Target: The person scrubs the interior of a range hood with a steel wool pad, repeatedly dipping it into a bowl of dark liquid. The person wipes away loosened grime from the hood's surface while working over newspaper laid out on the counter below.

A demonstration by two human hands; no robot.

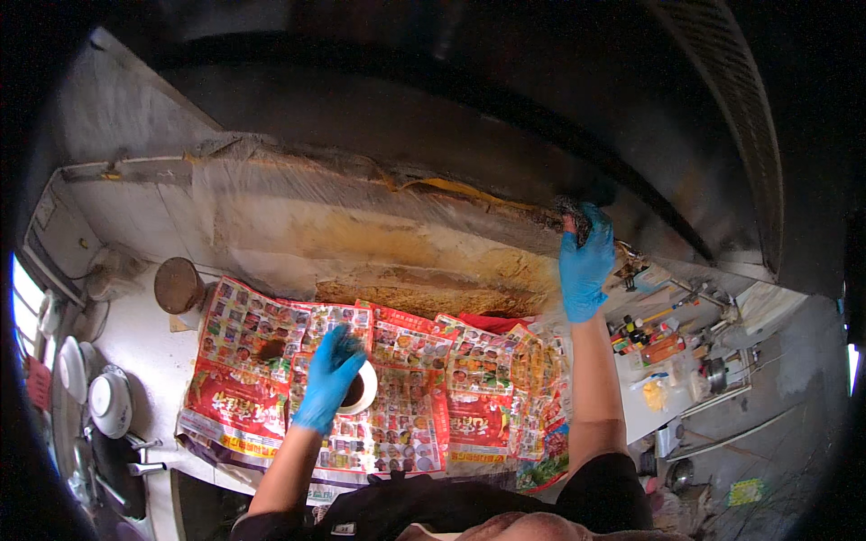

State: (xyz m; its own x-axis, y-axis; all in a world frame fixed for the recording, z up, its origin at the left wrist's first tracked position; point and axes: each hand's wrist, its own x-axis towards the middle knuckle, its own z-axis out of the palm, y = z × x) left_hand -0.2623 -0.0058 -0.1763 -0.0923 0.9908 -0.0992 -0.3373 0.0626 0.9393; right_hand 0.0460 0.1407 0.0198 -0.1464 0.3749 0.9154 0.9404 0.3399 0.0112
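My right hand, in a blue glove, is raised to the lower edge of a dark range hood. Its fingers are closed on a dark, wet-looking scrubbing pad that touches the edge. Beneath the edge, the wall has yellow-brown stains. My left hand, gloved too, is over a white bowl of dark liquid, with a dark scrubber at its fingers; how firmly it is held is unclear. Printed flyer sheets lie under the bowl.
A round brown lid tops a container at the left back. White bowls and a dark pan stand at the left. Bottles and jars crowd a side surface at the right. A red cloth lies behind the flyers.
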